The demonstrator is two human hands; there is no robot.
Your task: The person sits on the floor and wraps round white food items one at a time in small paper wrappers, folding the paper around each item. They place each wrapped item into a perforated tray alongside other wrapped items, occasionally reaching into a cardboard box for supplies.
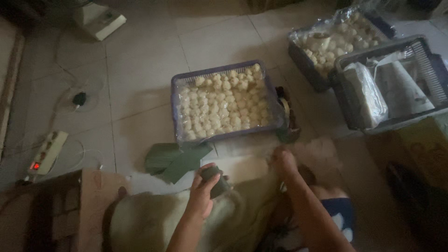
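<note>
- My left hand (204, 190) is closed around a small dark green wrapped bundle (215, 181), fingers curled over its top, holding it just above the pale cloth (154, 219) over my lap.
- My right hand (283, 158) reaches forward and down to the floor just in front of me; it is blurred, so I cannot tell whether it is open or gripping anything.
- A stack of green leaves (173, 160) lies on the tiled floor (140, 70), just beyond my left hand.
- Past the leaves sits a purple-rimmed crate (219, 66) lined with clear plastic and filled with small pale round pieces (219, 105).
- A roll of tape (285, 108) rests against that crate's right side.
- Farther right stand two darker crates: one (298, 53) holds more pale pieces under plastic, the other (422, 46) holds folded plastic bags.
- A power strip (48, 153) with a red light lies at the left, near a cardboard box (88, 196).
</note>
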